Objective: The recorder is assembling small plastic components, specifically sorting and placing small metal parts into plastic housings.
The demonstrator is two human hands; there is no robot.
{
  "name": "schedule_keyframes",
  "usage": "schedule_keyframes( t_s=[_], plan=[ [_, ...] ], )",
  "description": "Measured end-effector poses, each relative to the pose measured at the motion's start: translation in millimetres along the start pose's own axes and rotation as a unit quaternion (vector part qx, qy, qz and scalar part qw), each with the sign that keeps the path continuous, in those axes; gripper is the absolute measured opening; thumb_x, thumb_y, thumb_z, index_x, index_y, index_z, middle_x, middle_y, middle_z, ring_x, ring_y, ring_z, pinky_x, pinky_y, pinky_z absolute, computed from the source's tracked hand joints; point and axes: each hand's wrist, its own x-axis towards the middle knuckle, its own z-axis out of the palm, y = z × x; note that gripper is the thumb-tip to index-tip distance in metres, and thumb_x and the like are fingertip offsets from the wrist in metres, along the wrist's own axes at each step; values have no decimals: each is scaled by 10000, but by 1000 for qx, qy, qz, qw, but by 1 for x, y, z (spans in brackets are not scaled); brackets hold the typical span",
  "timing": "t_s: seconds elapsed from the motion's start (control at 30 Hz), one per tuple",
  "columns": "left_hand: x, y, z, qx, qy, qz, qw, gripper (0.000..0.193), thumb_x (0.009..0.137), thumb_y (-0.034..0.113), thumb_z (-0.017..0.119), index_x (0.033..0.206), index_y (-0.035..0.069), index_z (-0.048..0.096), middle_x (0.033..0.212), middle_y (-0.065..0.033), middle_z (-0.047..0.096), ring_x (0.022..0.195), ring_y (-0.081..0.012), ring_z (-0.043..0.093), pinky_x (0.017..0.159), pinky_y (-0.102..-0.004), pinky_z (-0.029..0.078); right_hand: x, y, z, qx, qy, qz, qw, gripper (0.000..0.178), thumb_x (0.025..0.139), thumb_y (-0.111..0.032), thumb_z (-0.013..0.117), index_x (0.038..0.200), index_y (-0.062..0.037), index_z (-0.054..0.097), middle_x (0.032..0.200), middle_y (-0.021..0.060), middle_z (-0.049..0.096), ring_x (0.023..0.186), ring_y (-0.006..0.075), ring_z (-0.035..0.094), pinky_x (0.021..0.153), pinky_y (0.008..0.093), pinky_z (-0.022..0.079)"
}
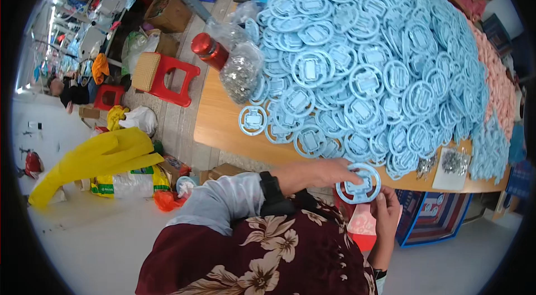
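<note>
Blue ring [363, 186], one: left hand [338, 171] grasping; right hand [387, 210] at rim, pinch unclear; best kept steady, evenly supported.

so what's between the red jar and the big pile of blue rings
A clear plastic bag of small silvery pieces lies between the red jar and the pile of blue rings, as the head view shows.

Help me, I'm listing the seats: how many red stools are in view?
2 red stools: one with a tan cushion, left of the red jar; another farther left, below the orange cloth. More may be hidden in the clutter.
</note>
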Motion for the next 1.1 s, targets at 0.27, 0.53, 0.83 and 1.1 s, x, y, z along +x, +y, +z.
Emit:
schedule_keyframes(
  t_s=[0.27,0.53,0.83,1.1],
  plan=[
    [-14,5,-22,3,12,37,999,467,862,206,712,1248,-37,611,1107,-78,683,951,-150,631,821,-282,505,18,-33,30,-45,-55,33,997,180,996,-165,595,1089,-12,618,742,18,617,538,26,454,472,182,299],
    [-48,7,-70,55,-5,233,971,522,938,336,697,1329,11,579,1197,-47,651,1059,-128,591,888,-282,480,52,-46,65,-109,-88,77,987,117,998,-143,593,1004,-31,623,743,13,638,570,44,500,520,200,383],
    [-132,67,-209,117,712,301,624,499,806,382,803,1136,45,642,847,-85,652,768,-203,635,718,-350,519,52,-48,60,-103,-65,105,987,122,986,-132,606,1003,-15,637,750,32,656,574,69,533,516,210,409],
    [-138,109,-262,255,759,217,559,372,851,312,734,1123,67,667,939,-168,717,892,-278,700,807,-419,535,46,-44,68,-108,-51,105,987,119,967,-176,631,959,-58,643,737,17,646,542,58,511,474,198,340]
  ],
)
